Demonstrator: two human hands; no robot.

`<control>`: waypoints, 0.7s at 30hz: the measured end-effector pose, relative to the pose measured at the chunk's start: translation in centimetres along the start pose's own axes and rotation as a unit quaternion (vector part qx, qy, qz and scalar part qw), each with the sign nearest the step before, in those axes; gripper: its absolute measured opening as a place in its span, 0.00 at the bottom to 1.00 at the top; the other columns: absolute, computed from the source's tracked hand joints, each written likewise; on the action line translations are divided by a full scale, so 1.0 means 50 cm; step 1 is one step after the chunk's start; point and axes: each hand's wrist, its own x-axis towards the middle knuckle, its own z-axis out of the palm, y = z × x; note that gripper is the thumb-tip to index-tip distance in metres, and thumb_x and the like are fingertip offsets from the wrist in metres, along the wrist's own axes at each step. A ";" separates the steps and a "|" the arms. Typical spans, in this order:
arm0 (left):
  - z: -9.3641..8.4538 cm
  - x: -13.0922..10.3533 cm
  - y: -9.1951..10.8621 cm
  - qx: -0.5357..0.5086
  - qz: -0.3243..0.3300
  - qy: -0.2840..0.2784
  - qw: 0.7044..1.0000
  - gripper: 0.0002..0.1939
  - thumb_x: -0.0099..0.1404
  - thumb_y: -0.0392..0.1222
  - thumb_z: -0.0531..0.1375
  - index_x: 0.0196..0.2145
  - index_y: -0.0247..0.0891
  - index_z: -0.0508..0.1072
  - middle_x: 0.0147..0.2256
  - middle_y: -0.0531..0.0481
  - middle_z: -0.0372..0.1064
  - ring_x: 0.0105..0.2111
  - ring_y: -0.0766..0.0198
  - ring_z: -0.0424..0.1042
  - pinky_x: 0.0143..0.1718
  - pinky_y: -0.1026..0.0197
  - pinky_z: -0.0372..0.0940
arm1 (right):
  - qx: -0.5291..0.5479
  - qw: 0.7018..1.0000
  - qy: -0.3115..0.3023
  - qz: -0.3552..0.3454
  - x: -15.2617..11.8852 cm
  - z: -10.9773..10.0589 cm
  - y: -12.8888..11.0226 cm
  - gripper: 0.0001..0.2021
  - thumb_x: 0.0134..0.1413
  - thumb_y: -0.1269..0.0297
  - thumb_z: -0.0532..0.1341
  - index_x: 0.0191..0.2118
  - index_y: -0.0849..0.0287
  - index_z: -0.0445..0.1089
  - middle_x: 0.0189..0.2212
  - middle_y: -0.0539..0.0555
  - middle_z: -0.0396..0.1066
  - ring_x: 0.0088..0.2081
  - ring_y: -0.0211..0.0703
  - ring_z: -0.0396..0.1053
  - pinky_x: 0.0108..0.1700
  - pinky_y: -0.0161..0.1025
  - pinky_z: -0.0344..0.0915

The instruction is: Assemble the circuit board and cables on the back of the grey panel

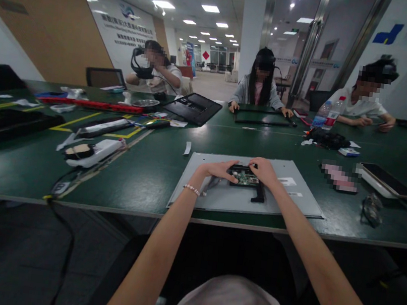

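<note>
A green circuit board (245, 179) in a black frame lies on a flat grey panel (294, 204) at the table's near edge. My left hand (219, 170) holds the board's left end, its thumb and forefinger apart on either side. At the upper right edge of the board, my right hand (264, 171) is bent, thumb and fingers closed on the black frame; the fingertips are partly hidden. A black L-shaped strip (259, 195) reaches down from the board's right side. Clear film or cable, hard to make out, lies by my left wrist.
Across the green table (142, 164), a person handles a thin black frame (264, 117). Two other people sit nearby. A black laptop-like shell (194, 108) lies far left of centre, a white device (94, 152) nearer left. Glasses (371, 209), a phone and bottles (332, 114) are right.
</note>
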 end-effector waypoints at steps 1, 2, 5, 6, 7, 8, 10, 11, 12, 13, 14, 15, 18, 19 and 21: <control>0.001 0.000 -0.001 0.001 -0.004 -0.001 1.000 0.61 0.52 0.67 0.64 0.72 0.34 0.42 0.71 0.37 0.41 0.69 0.45 0.46 0.68 0.52 0.45 | 0.002 1.000 -0.005 0.001 0.000 0.000 0.000 0.10 0.55 0.76 0.62 0.38 0.59 0.80 0.41 0.58 0.79 0.47 0.51 0.74 0.56 0.46 0.65; 0.001 0.000 -0.001 0.001 -0.006 -0.001 1.000 0.61 0.53 0.67 0.64 0.72 0.33 0.42 0.71 0.37 0.40 0.69 0.46 0.46 0.68 0.52 0.44 | 0.004 1.000 -0.008 0.001 0.000 0.000 -0.001 0.10 0.55 0.76 0.62 0.38 0.59 0.80 0.41 0.58 0.79 0.47 0.51 0.74 0.55 0.46 0.65; 0.003 0.002 -0.005 -0.001 -0.001 0.001 1.000 0.61 0.53 0.67 0.63 0.72 0.34 0.41 0.71 0.37 0.39 0.69 0.47 0.45 0.68 0.53 0.43 | 0.012 1.000 -0.012 0.003 -0.002 0.003 0.000 0.10 0.56 0.75 0.62 0.40 0.59 0.80 0.41 0.58 0.80 0.46 0.50 0.75 0.54 0.45 0.66; 0.003 0.003 -0.008 -0.002 0.002 0.001 1.000 0.61 0.53 0.66 0.63 0.72 0.34 0.41 0.71 0.37 0.39 0.69 0.47 0.45 0.68 0.53 0.43 | 0.014 1.000 -0.013 0.004 -0.002 0.004 0.001 0.10 0.57 0.75 0.62 0.40 0.59 0.80 0.41 0.58 0.80 0.46 0.50 0.75 0.53 0.45 0.66; 0.003 0.004 -0.010 -0.002 0.007 0.002 1.000 0.60 0.53 0.67 0.63 0.72 0.35 0.41 0.71 0.37 0.39 0.69 0.48 0.45 0.68 0.53 0.43 | 0.017 1.000 -0.014 0.005 -0.002 0.005 0.002 0.10 0.57 0.75 0.62 0.40 0.59 0.80 0.41 0.58 0.80 0.46 0.50 0.75 0.53 0.45 0.66; 0.003 0.005 -0.013 -0.003 0.010 0.002 1.000 0.61 0.54 0.67 0.63 0.72 0.35 0.41 0.71 0.37 0.39 0.69 0.47 0.45 0.69 0.53 0.42 | 0.019 1.000 -0.014 0.005 -0.003 0.006 0.004 0.10 0.57 0.75 0.61 0.40 0.59 0.80 0.41 0.58 0.80 0.46 0.50 0.75 0.53 0.45 0.66; 0.003 0.008 -0.018 -0.002 0.014 0.002 1.000 0.61 0.54 0.67 0.63 0.72 0.34 0.41 0.71 0.36 0.38 0.69 0.47 0.45 0.69 0.53 0.42 | 0.026 1.000 -0.016 0.004 -0.004 0.006 0.006 0.10 0.57 0.74 0.62 0.40 0.59 0.80 0.42 0.57 0.80 0.46 0.50 0.75 0.53 0.44 0.66; 0.003 0.009 -0.020 -0.001 0.015 0.002 1.000 0.61 0.54 0.67 0.63 0.72 0.34 0.40 0.71 0.36 0.38 0.70 0.47 0.44 0.69 0.53 0.43 | 0.034 0.999 -0.015 0.003 -0.005 0.006 0.007 0.10 0.57 0.74 0.62 0.41 0.58 0.80 0.42 0.57 0.80 0.47 0.49 0.75 0.53 0.44 0.66; 0.003 0.009 -0.022 -0.002 0.016 0.002 1.000 0.61 0.54 0.67 0.63 0.72 0.34 0.40 0.71 0.36 0.38 0.70 0.47 0.44 0.68 0.53 0.43 | 0.044 0.999 -0.011 0.002 -0.006 0.006 0.008 0.10 0.58 0.73 0.61 0.41 0.58 0.79 0.42 0.57 0.79 0.47 0.49 0.75 0.54 0.45 0.66; 0.003 0.009 -0.022 -0.003 0.017 0.004 1.000 0.61 0.54 0.67 0.63 0.72 0.35 0.40 0.71 0.37 0.38 0.69 0.46 0.45 0.68 0.52 0.43 | 0.056 0.998 -0.004 0.002 -0.007 0.005 0.008 0.10 0.58 0.72 0.61 0.42 0.58 0.79 0.43 0.57 0.79 0.47 0.49 0.74 0.54 0.45 0.66; 0.003 0.009 -0.022 -0.004 0.018 0.005 1.000 0.61 0.54 0.67 0.63 0.72 0.35 0.41 0.71 0.37 0.39 0.69 0.46 0.45 0.68 0.52 0.44 | 0.069 0.998 0.006 0.003 -0.008 0.005 0.009 0.11 0.58 0.71 0.61 0.43 0.58 0.79 0.44 0.57 0.79 0.48 0.49 0.74 0.55 0.45 0.66; 0.003 0.008 -0.021 -0.006 0.019 0.006 1.000 0.60 0.54 0.66 0.63 0.72 0.35 0.41 0.71 0.37 0.39 0.69 0.47 0.45 0.68 0.52 0.44 | 0.082 0.996 0.018 0.005 -0.009 0.004 0.010 0.11 0.59 0.71 0.61 0.44 0.59 0.79 0.45 0.58 0.78 0.49 0.49 0.74 0.55 0.46 0.65; 0.004 0.005 -0.016 -0.013 0.014 0.008 1.000 0.61 0.54 0.65 0.64 0.72 0.30 0.40 0.71 0.34 0.38 0.69 0.47 0.46 0.68 0.54 0.43 | 0.102 0.993 0.047 0.032 -0.009 0.001 0.014 0.12 0.59 0.71 0.59 0.45 0.59 0.78 0.47 0.58 0.77 0.51 0.48 0.72 0.57 0.45 0.65; 0.004 0.004 -0.014 -0.015 0.012 0.010 1.000 0.61 0.54 0.65 0.64 0.72 0.29 0.40 0.71 0.34 0.38 0.69 0.47 0.46 0.68 0.54 0.43 | 0.102 0.992 0.053 0.047 -0.009 0.000 0.017 0.12 0.59 0.71 0.59 0.45 0.59 0.78 0.47 0.58 0.77 0.51 0.48 0.72 0.57 0.45 0.65; 0.004 0.004 -0.012 -0.019 0.009 0.015 1.000 0.62 0.54 0.64 0.64 0.72 0.28 0.39 0.71 0.33 0.38 0.69 0.47 0.46 0.68 0.54 0.44 | 0.096 0.991 0.059 0.076 -0.009 -0.001 0.024 0.12 0.59 0.71 0.58 0.44 0.59 0.78 0.47 0.58 0.77 0.51 0.49 0.72 0.57 0.45 0.65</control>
